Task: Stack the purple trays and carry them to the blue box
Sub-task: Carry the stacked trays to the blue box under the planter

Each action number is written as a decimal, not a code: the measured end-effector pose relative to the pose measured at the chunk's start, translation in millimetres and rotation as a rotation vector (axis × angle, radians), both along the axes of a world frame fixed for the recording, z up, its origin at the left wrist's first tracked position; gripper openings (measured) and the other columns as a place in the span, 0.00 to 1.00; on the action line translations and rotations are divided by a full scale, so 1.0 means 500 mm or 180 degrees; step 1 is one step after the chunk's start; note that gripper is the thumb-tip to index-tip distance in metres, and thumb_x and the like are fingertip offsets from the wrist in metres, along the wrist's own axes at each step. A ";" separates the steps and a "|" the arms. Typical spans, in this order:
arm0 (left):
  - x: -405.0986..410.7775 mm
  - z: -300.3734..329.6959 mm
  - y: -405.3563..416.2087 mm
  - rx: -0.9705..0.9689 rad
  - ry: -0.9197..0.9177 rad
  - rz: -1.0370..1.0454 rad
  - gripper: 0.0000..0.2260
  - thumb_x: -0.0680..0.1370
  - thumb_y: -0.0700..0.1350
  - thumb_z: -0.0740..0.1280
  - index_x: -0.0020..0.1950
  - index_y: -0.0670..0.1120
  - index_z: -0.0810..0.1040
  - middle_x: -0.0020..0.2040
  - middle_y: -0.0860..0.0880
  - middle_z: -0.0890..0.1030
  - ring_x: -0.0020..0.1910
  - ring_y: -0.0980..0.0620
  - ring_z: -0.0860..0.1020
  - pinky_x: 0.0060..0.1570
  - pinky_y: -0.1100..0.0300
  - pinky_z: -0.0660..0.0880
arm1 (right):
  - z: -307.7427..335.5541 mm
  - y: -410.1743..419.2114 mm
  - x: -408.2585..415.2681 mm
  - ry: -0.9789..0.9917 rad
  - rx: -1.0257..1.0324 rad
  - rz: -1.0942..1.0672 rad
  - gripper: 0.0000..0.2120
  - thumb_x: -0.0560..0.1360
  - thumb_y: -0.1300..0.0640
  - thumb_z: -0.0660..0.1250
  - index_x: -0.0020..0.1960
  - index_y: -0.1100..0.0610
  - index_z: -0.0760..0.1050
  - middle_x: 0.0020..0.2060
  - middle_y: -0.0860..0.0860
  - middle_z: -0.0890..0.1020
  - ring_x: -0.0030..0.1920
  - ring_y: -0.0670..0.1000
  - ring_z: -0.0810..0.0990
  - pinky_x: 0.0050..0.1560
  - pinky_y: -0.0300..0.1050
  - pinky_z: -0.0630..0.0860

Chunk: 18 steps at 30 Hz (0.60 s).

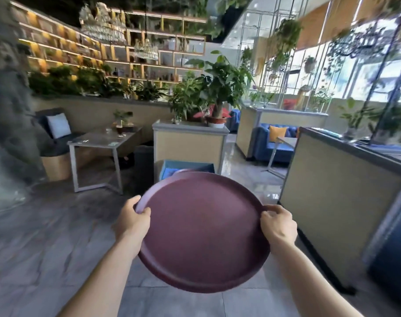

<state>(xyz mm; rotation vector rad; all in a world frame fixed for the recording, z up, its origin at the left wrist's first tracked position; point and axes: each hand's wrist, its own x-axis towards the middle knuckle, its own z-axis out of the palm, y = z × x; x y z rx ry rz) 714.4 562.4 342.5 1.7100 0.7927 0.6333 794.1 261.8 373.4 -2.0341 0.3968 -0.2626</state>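
A tiled floor (46, 248) spreads under everything, with a beige partition wall (332, 202) rising just to the right of the right hand and a planter counter (188, 145) standing well ahead of both hands. A grey table (103, 140) sits farther off, ahead and to the left of the left hand. Between the two hands, held out in the air at a slight tilt, is the round purple tray (201, 232); a second rim peeks out behind its far edge, though how many trays are stacked cannot be told. The blue box (185, 169) rests on the floor beyond the tray's far rim, at the foot of the planter counter, partly hidden by the tray. The left hand (132, 221) clasps the tray's left rim, thumb curled over the top edge. The right hand (278, 225) clasps the right rim, fingers wrapped over the edge.
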 end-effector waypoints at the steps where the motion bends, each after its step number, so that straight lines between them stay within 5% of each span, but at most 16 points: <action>1: 0.026 0.003 -0.010 -0.0022 -0.0003 -0.0048 0.20 0.75 0.45 0.66 0.67 0.55 0.74 0.60 0.49 0.81 0.56 0.42 0.79 0.59 0.45 0.77 | -0.002 -0.014 0.021 -0.0002 -0.0002 -0.0036 0.16 0.71 0.55 0.63 0.56 0.47 0.81 0.49 0.56 0.84 0.51 0.61 0.80 0.54 0.48 0.77; 13: 0.287 0.003 -0.031 0.0051 -0.0105 -0.0034 0.20 0.75 0.43 0.68 0.68 0.52 0.75 0.62 0.47 0.81 0.57 0.42 0.79 0.58 0.48 0.77 | -0.020 -0.033 0.273 0.0017 0.0036 -0.0145 0.16 0.70 0.55 0.63 0.55 0.47 0.81 0.49 0.56 0.84 0.50 0.60 0.80 0.48 0.46 0.73; 18: 0.410 -0.021 0.037 0.0145 -0.0078 0.0052 0.20 0.77 0.42 0.66 0.68 0.54 0.74 0.61 0.47 0.81 0.52 0.43 0.79 0.53 0.51 0.77 | -0.044 0.039 0.398 0.0026 0.0058 -0.0127 0.14 0.70 0.55 0.64 0.53 0.47 0.81 0.49 0.57 0.84 0.51 0.61 0.80 0.54 0.49 0.75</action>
